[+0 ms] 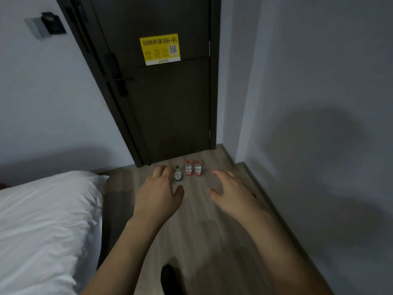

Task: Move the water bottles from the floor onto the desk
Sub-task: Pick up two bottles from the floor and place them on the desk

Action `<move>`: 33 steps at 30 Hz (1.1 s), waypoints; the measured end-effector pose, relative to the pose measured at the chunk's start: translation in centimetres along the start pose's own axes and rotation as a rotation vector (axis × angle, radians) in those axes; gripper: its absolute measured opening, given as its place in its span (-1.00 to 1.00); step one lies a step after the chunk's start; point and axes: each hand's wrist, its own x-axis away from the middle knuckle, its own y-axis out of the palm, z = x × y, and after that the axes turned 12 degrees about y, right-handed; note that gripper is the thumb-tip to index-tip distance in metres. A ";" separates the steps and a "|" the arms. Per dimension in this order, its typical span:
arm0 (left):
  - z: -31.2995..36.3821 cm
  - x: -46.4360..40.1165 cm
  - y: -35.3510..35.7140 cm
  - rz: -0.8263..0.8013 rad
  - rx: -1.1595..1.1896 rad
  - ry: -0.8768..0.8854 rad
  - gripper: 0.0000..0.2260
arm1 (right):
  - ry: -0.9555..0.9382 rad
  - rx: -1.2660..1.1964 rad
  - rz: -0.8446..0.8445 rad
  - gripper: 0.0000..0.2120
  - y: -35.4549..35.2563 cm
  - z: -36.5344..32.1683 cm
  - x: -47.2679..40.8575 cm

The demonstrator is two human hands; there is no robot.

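Three small water bottles stand upright on the wooden floor in front of a dark door. One has a green cap [177, 173]; two with red caps [188, 168] [198, 168] stand side by side to its right. My left hand [158, 193] is stretched forward with loosely spread fingers, overlapping the green-capped bottle's left side in the view and holding nothing. My right hand [232, 193] reaches out with spread, slightly bent fingers, below and right of the red-capped bottles, and holds nothing. No desk is in view.
A bed with white bedding [42, 226] fills the lower left. The dark door [168, 99] carries a yellow Wi-Fi sticker. Grey walls close in on the right and left. A dark shoe [170, 277] shows on the floor near the bottom.
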 end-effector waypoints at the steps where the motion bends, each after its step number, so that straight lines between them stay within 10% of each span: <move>1: -1.3 -1.5 0.4 -0.005 0.002 0.009 -0.55 | 0.005 0.004 -0.002 -0.47 0.7 -0.7 -1.9; 33: -37.0 -50.9 8.4 -0.162 0.000 -0.029 -0.57 | 0.108 0.058 -0.193 -0.46 15.1 -16.2 -59.6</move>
